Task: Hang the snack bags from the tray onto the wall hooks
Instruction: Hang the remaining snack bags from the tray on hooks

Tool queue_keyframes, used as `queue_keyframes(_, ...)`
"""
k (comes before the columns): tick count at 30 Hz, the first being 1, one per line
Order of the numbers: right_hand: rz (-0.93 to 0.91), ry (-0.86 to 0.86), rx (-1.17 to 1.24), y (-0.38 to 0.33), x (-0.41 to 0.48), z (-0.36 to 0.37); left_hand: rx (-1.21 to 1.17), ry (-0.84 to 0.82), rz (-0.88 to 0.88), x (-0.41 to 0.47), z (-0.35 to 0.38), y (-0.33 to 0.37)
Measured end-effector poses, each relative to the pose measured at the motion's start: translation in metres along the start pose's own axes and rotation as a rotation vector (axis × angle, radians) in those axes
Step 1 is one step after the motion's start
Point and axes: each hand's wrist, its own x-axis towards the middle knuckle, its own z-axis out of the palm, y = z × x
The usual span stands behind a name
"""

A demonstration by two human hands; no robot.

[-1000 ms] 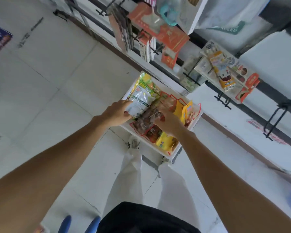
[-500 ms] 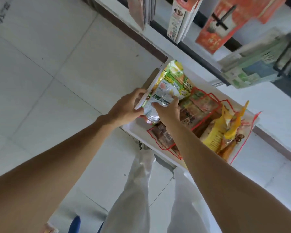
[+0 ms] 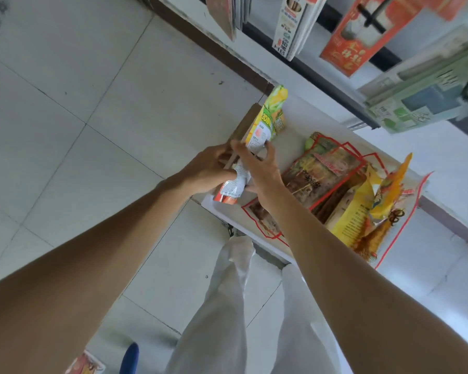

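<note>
A green, yellow and white snack bag (image 3: pixel 265 125) stands tilted up over the left end of the white tray (image 3: pixel 222 209). My left hand (image 3: pixel 203 171) grips its lower part from the left. My right hand (image 3: pixel 257 168) holds it from the right, fingers wrapped around its middle. Red-edged bags of brown snacks (image 3: pixel 322 174) and yellow bags (image 3: pixel 362 211) lie in the tray to the right. Black wall hooks (image 3: pixel 370 14) above carry hanging packets.
Hanging packets crowd the wall above the tray: a white box pack (image 3: pixel 292 25), an orange packet (image 3: pixel 354 44) and green-white packs (image 3: pixel 427 98). White floor tiles spread to the left. My white trouser legs (image 3: pixel 227 306) stand below the tray. A blue shoe tip (image 3: pixel 129 357) shows at the bottom.
Both hands have lifted the green and white bag from lying flat in the tray to standing on edge. The camera has moved closer to the tray.
</note>
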Motion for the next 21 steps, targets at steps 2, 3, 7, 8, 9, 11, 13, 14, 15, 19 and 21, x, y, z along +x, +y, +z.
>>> queue_keyframes(2,-0.029,0.020,-0.042,0.001,-0.005,0.005,-0.002,-0.048,-0.013,-0.006,-0.001,0.006)
queue_keyframes(3,-0.044,0.053,-0.073,0.002,-0.006,0.005,-0.021,-0.063,-0.006,-0.010,0.000,0.009)
queue_keyframes(7,-0.085,0.073,-0.327,0.003,-0.010,-0.012,0.073,-0.046,0.008,-0.026,0.003,0.019)
queue_keyframes(8,-0.084,0.076,-0.371,0.003,-0.012,-0.018,0.128,-0.042,0.006,-0.029,0.003,0.020)
queue_keyframes(9,-0.083,0.077,-0.381,0.004,-0.014,-0.025,0.163,-0.038,0.005,-0.032,0.005,0.020)
queue_keyframes(11,-0.084,0.087,-0.376,0.005,-0.023,-0.038,0.180,0.002,0.001,-0.037,0.007,0.020)
queue_keyframes(13,-0.094,0.087,-0.374,0.005,-0.035,-0.052,0.193,0.047,0.024,-0.042,0.008,0.023)
queue_keyframes(14,-0.095,0.077,-0.357,0.005,-0.043,-0.061,0.204,0.057,0.039,-0.045,0.010,0.025)
queue_keyframes(15,-0.096,0.061,-0.335,0.004,-0.049,-0.068,0.207,0.069,0.050,-0.047,0.011,0.026)
queue_keyframes(19,-0.127,0.021,-0.243,-0.003,-0.075,-0.098,0.119,0.082,0.028,-0.052,0.016,0.042)
queue_keyframes(21,-0.128,0.010,-0.146,-0.011,-0.091,-0.111,0.027,0.049,-0.005,-0.054,0.017,0.060)
